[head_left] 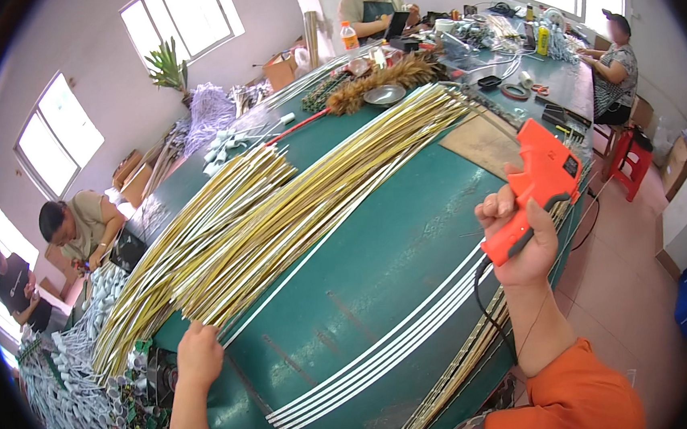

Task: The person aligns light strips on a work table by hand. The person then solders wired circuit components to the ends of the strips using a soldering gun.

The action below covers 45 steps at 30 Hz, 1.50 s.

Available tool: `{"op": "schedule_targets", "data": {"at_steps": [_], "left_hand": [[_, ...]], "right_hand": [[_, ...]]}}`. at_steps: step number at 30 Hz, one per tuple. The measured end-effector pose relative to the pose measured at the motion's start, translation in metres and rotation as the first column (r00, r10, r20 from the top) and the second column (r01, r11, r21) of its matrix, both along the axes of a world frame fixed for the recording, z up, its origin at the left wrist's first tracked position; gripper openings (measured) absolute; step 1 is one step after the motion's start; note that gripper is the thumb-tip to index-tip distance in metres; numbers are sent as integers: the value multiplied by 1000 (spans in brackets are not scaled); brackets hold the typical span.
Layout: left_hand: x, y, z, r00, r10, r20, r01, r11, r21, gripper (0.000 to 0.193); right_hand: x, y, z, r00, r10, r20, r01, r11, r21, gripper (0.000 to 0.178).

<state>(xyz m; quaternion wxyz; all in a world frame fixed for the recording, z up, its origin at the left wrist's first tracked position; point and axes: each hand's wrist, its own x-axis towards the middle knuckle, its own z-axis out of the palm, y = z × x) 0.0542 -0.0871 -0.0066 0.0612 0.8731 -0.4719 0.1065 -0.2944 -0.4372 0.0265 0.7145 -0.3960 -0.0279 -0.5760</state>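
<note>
My right hand (519, 237) is raised over the right side of the table, wrapped round the handle of an orange-and-black gun-shaped tool (548, 164). A black cord (481, 292) hangs from the handle's lower end. At the near end of a long bundle of yellow and white strips (295, 218), my left hand (199, 355) is closed, its fingertips mostly hidden. A single white strip (288, 282), lying apart from the bundle, runs up to this hand. Between my hands, several white strips (378, 349) lie side by side on the green tabletop (350, 295).
Cabled white parts (74, 381) are heaped at the left. More thin strips (460, 366) lie along the near right edge. Behind the bundle are a feather duster (381, 82) and a metal dish (385, 95). Several people sit or stand around; a red stool (632, 163) is at the right.
</note>
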Motion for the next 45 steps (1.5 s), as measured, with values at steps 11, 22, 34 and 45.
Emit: {"op": "schedule_targets", "data": {"at_steps": [11,22,34,45], "left_hand": [[16,13,51,284,-695,-661,-580,424,-696,12],[11,56,115,236,-970,-49,-381,-46,-923,10],[2,75,133,132,-987,90,-395,-135,-909,5],[-21,39,99,416,-830,-372,-464,158,-872,10]], "right_hand": [[-9,-1,1,998,-49,-27,50,998,33,52],[-21,-9,10,988,-88,128,82,996,46,52],[-39,-13,17,955,-21,295,39,998,-54,56],[-45,-7,24,905,187,383,-120,974,-192,55]]}}
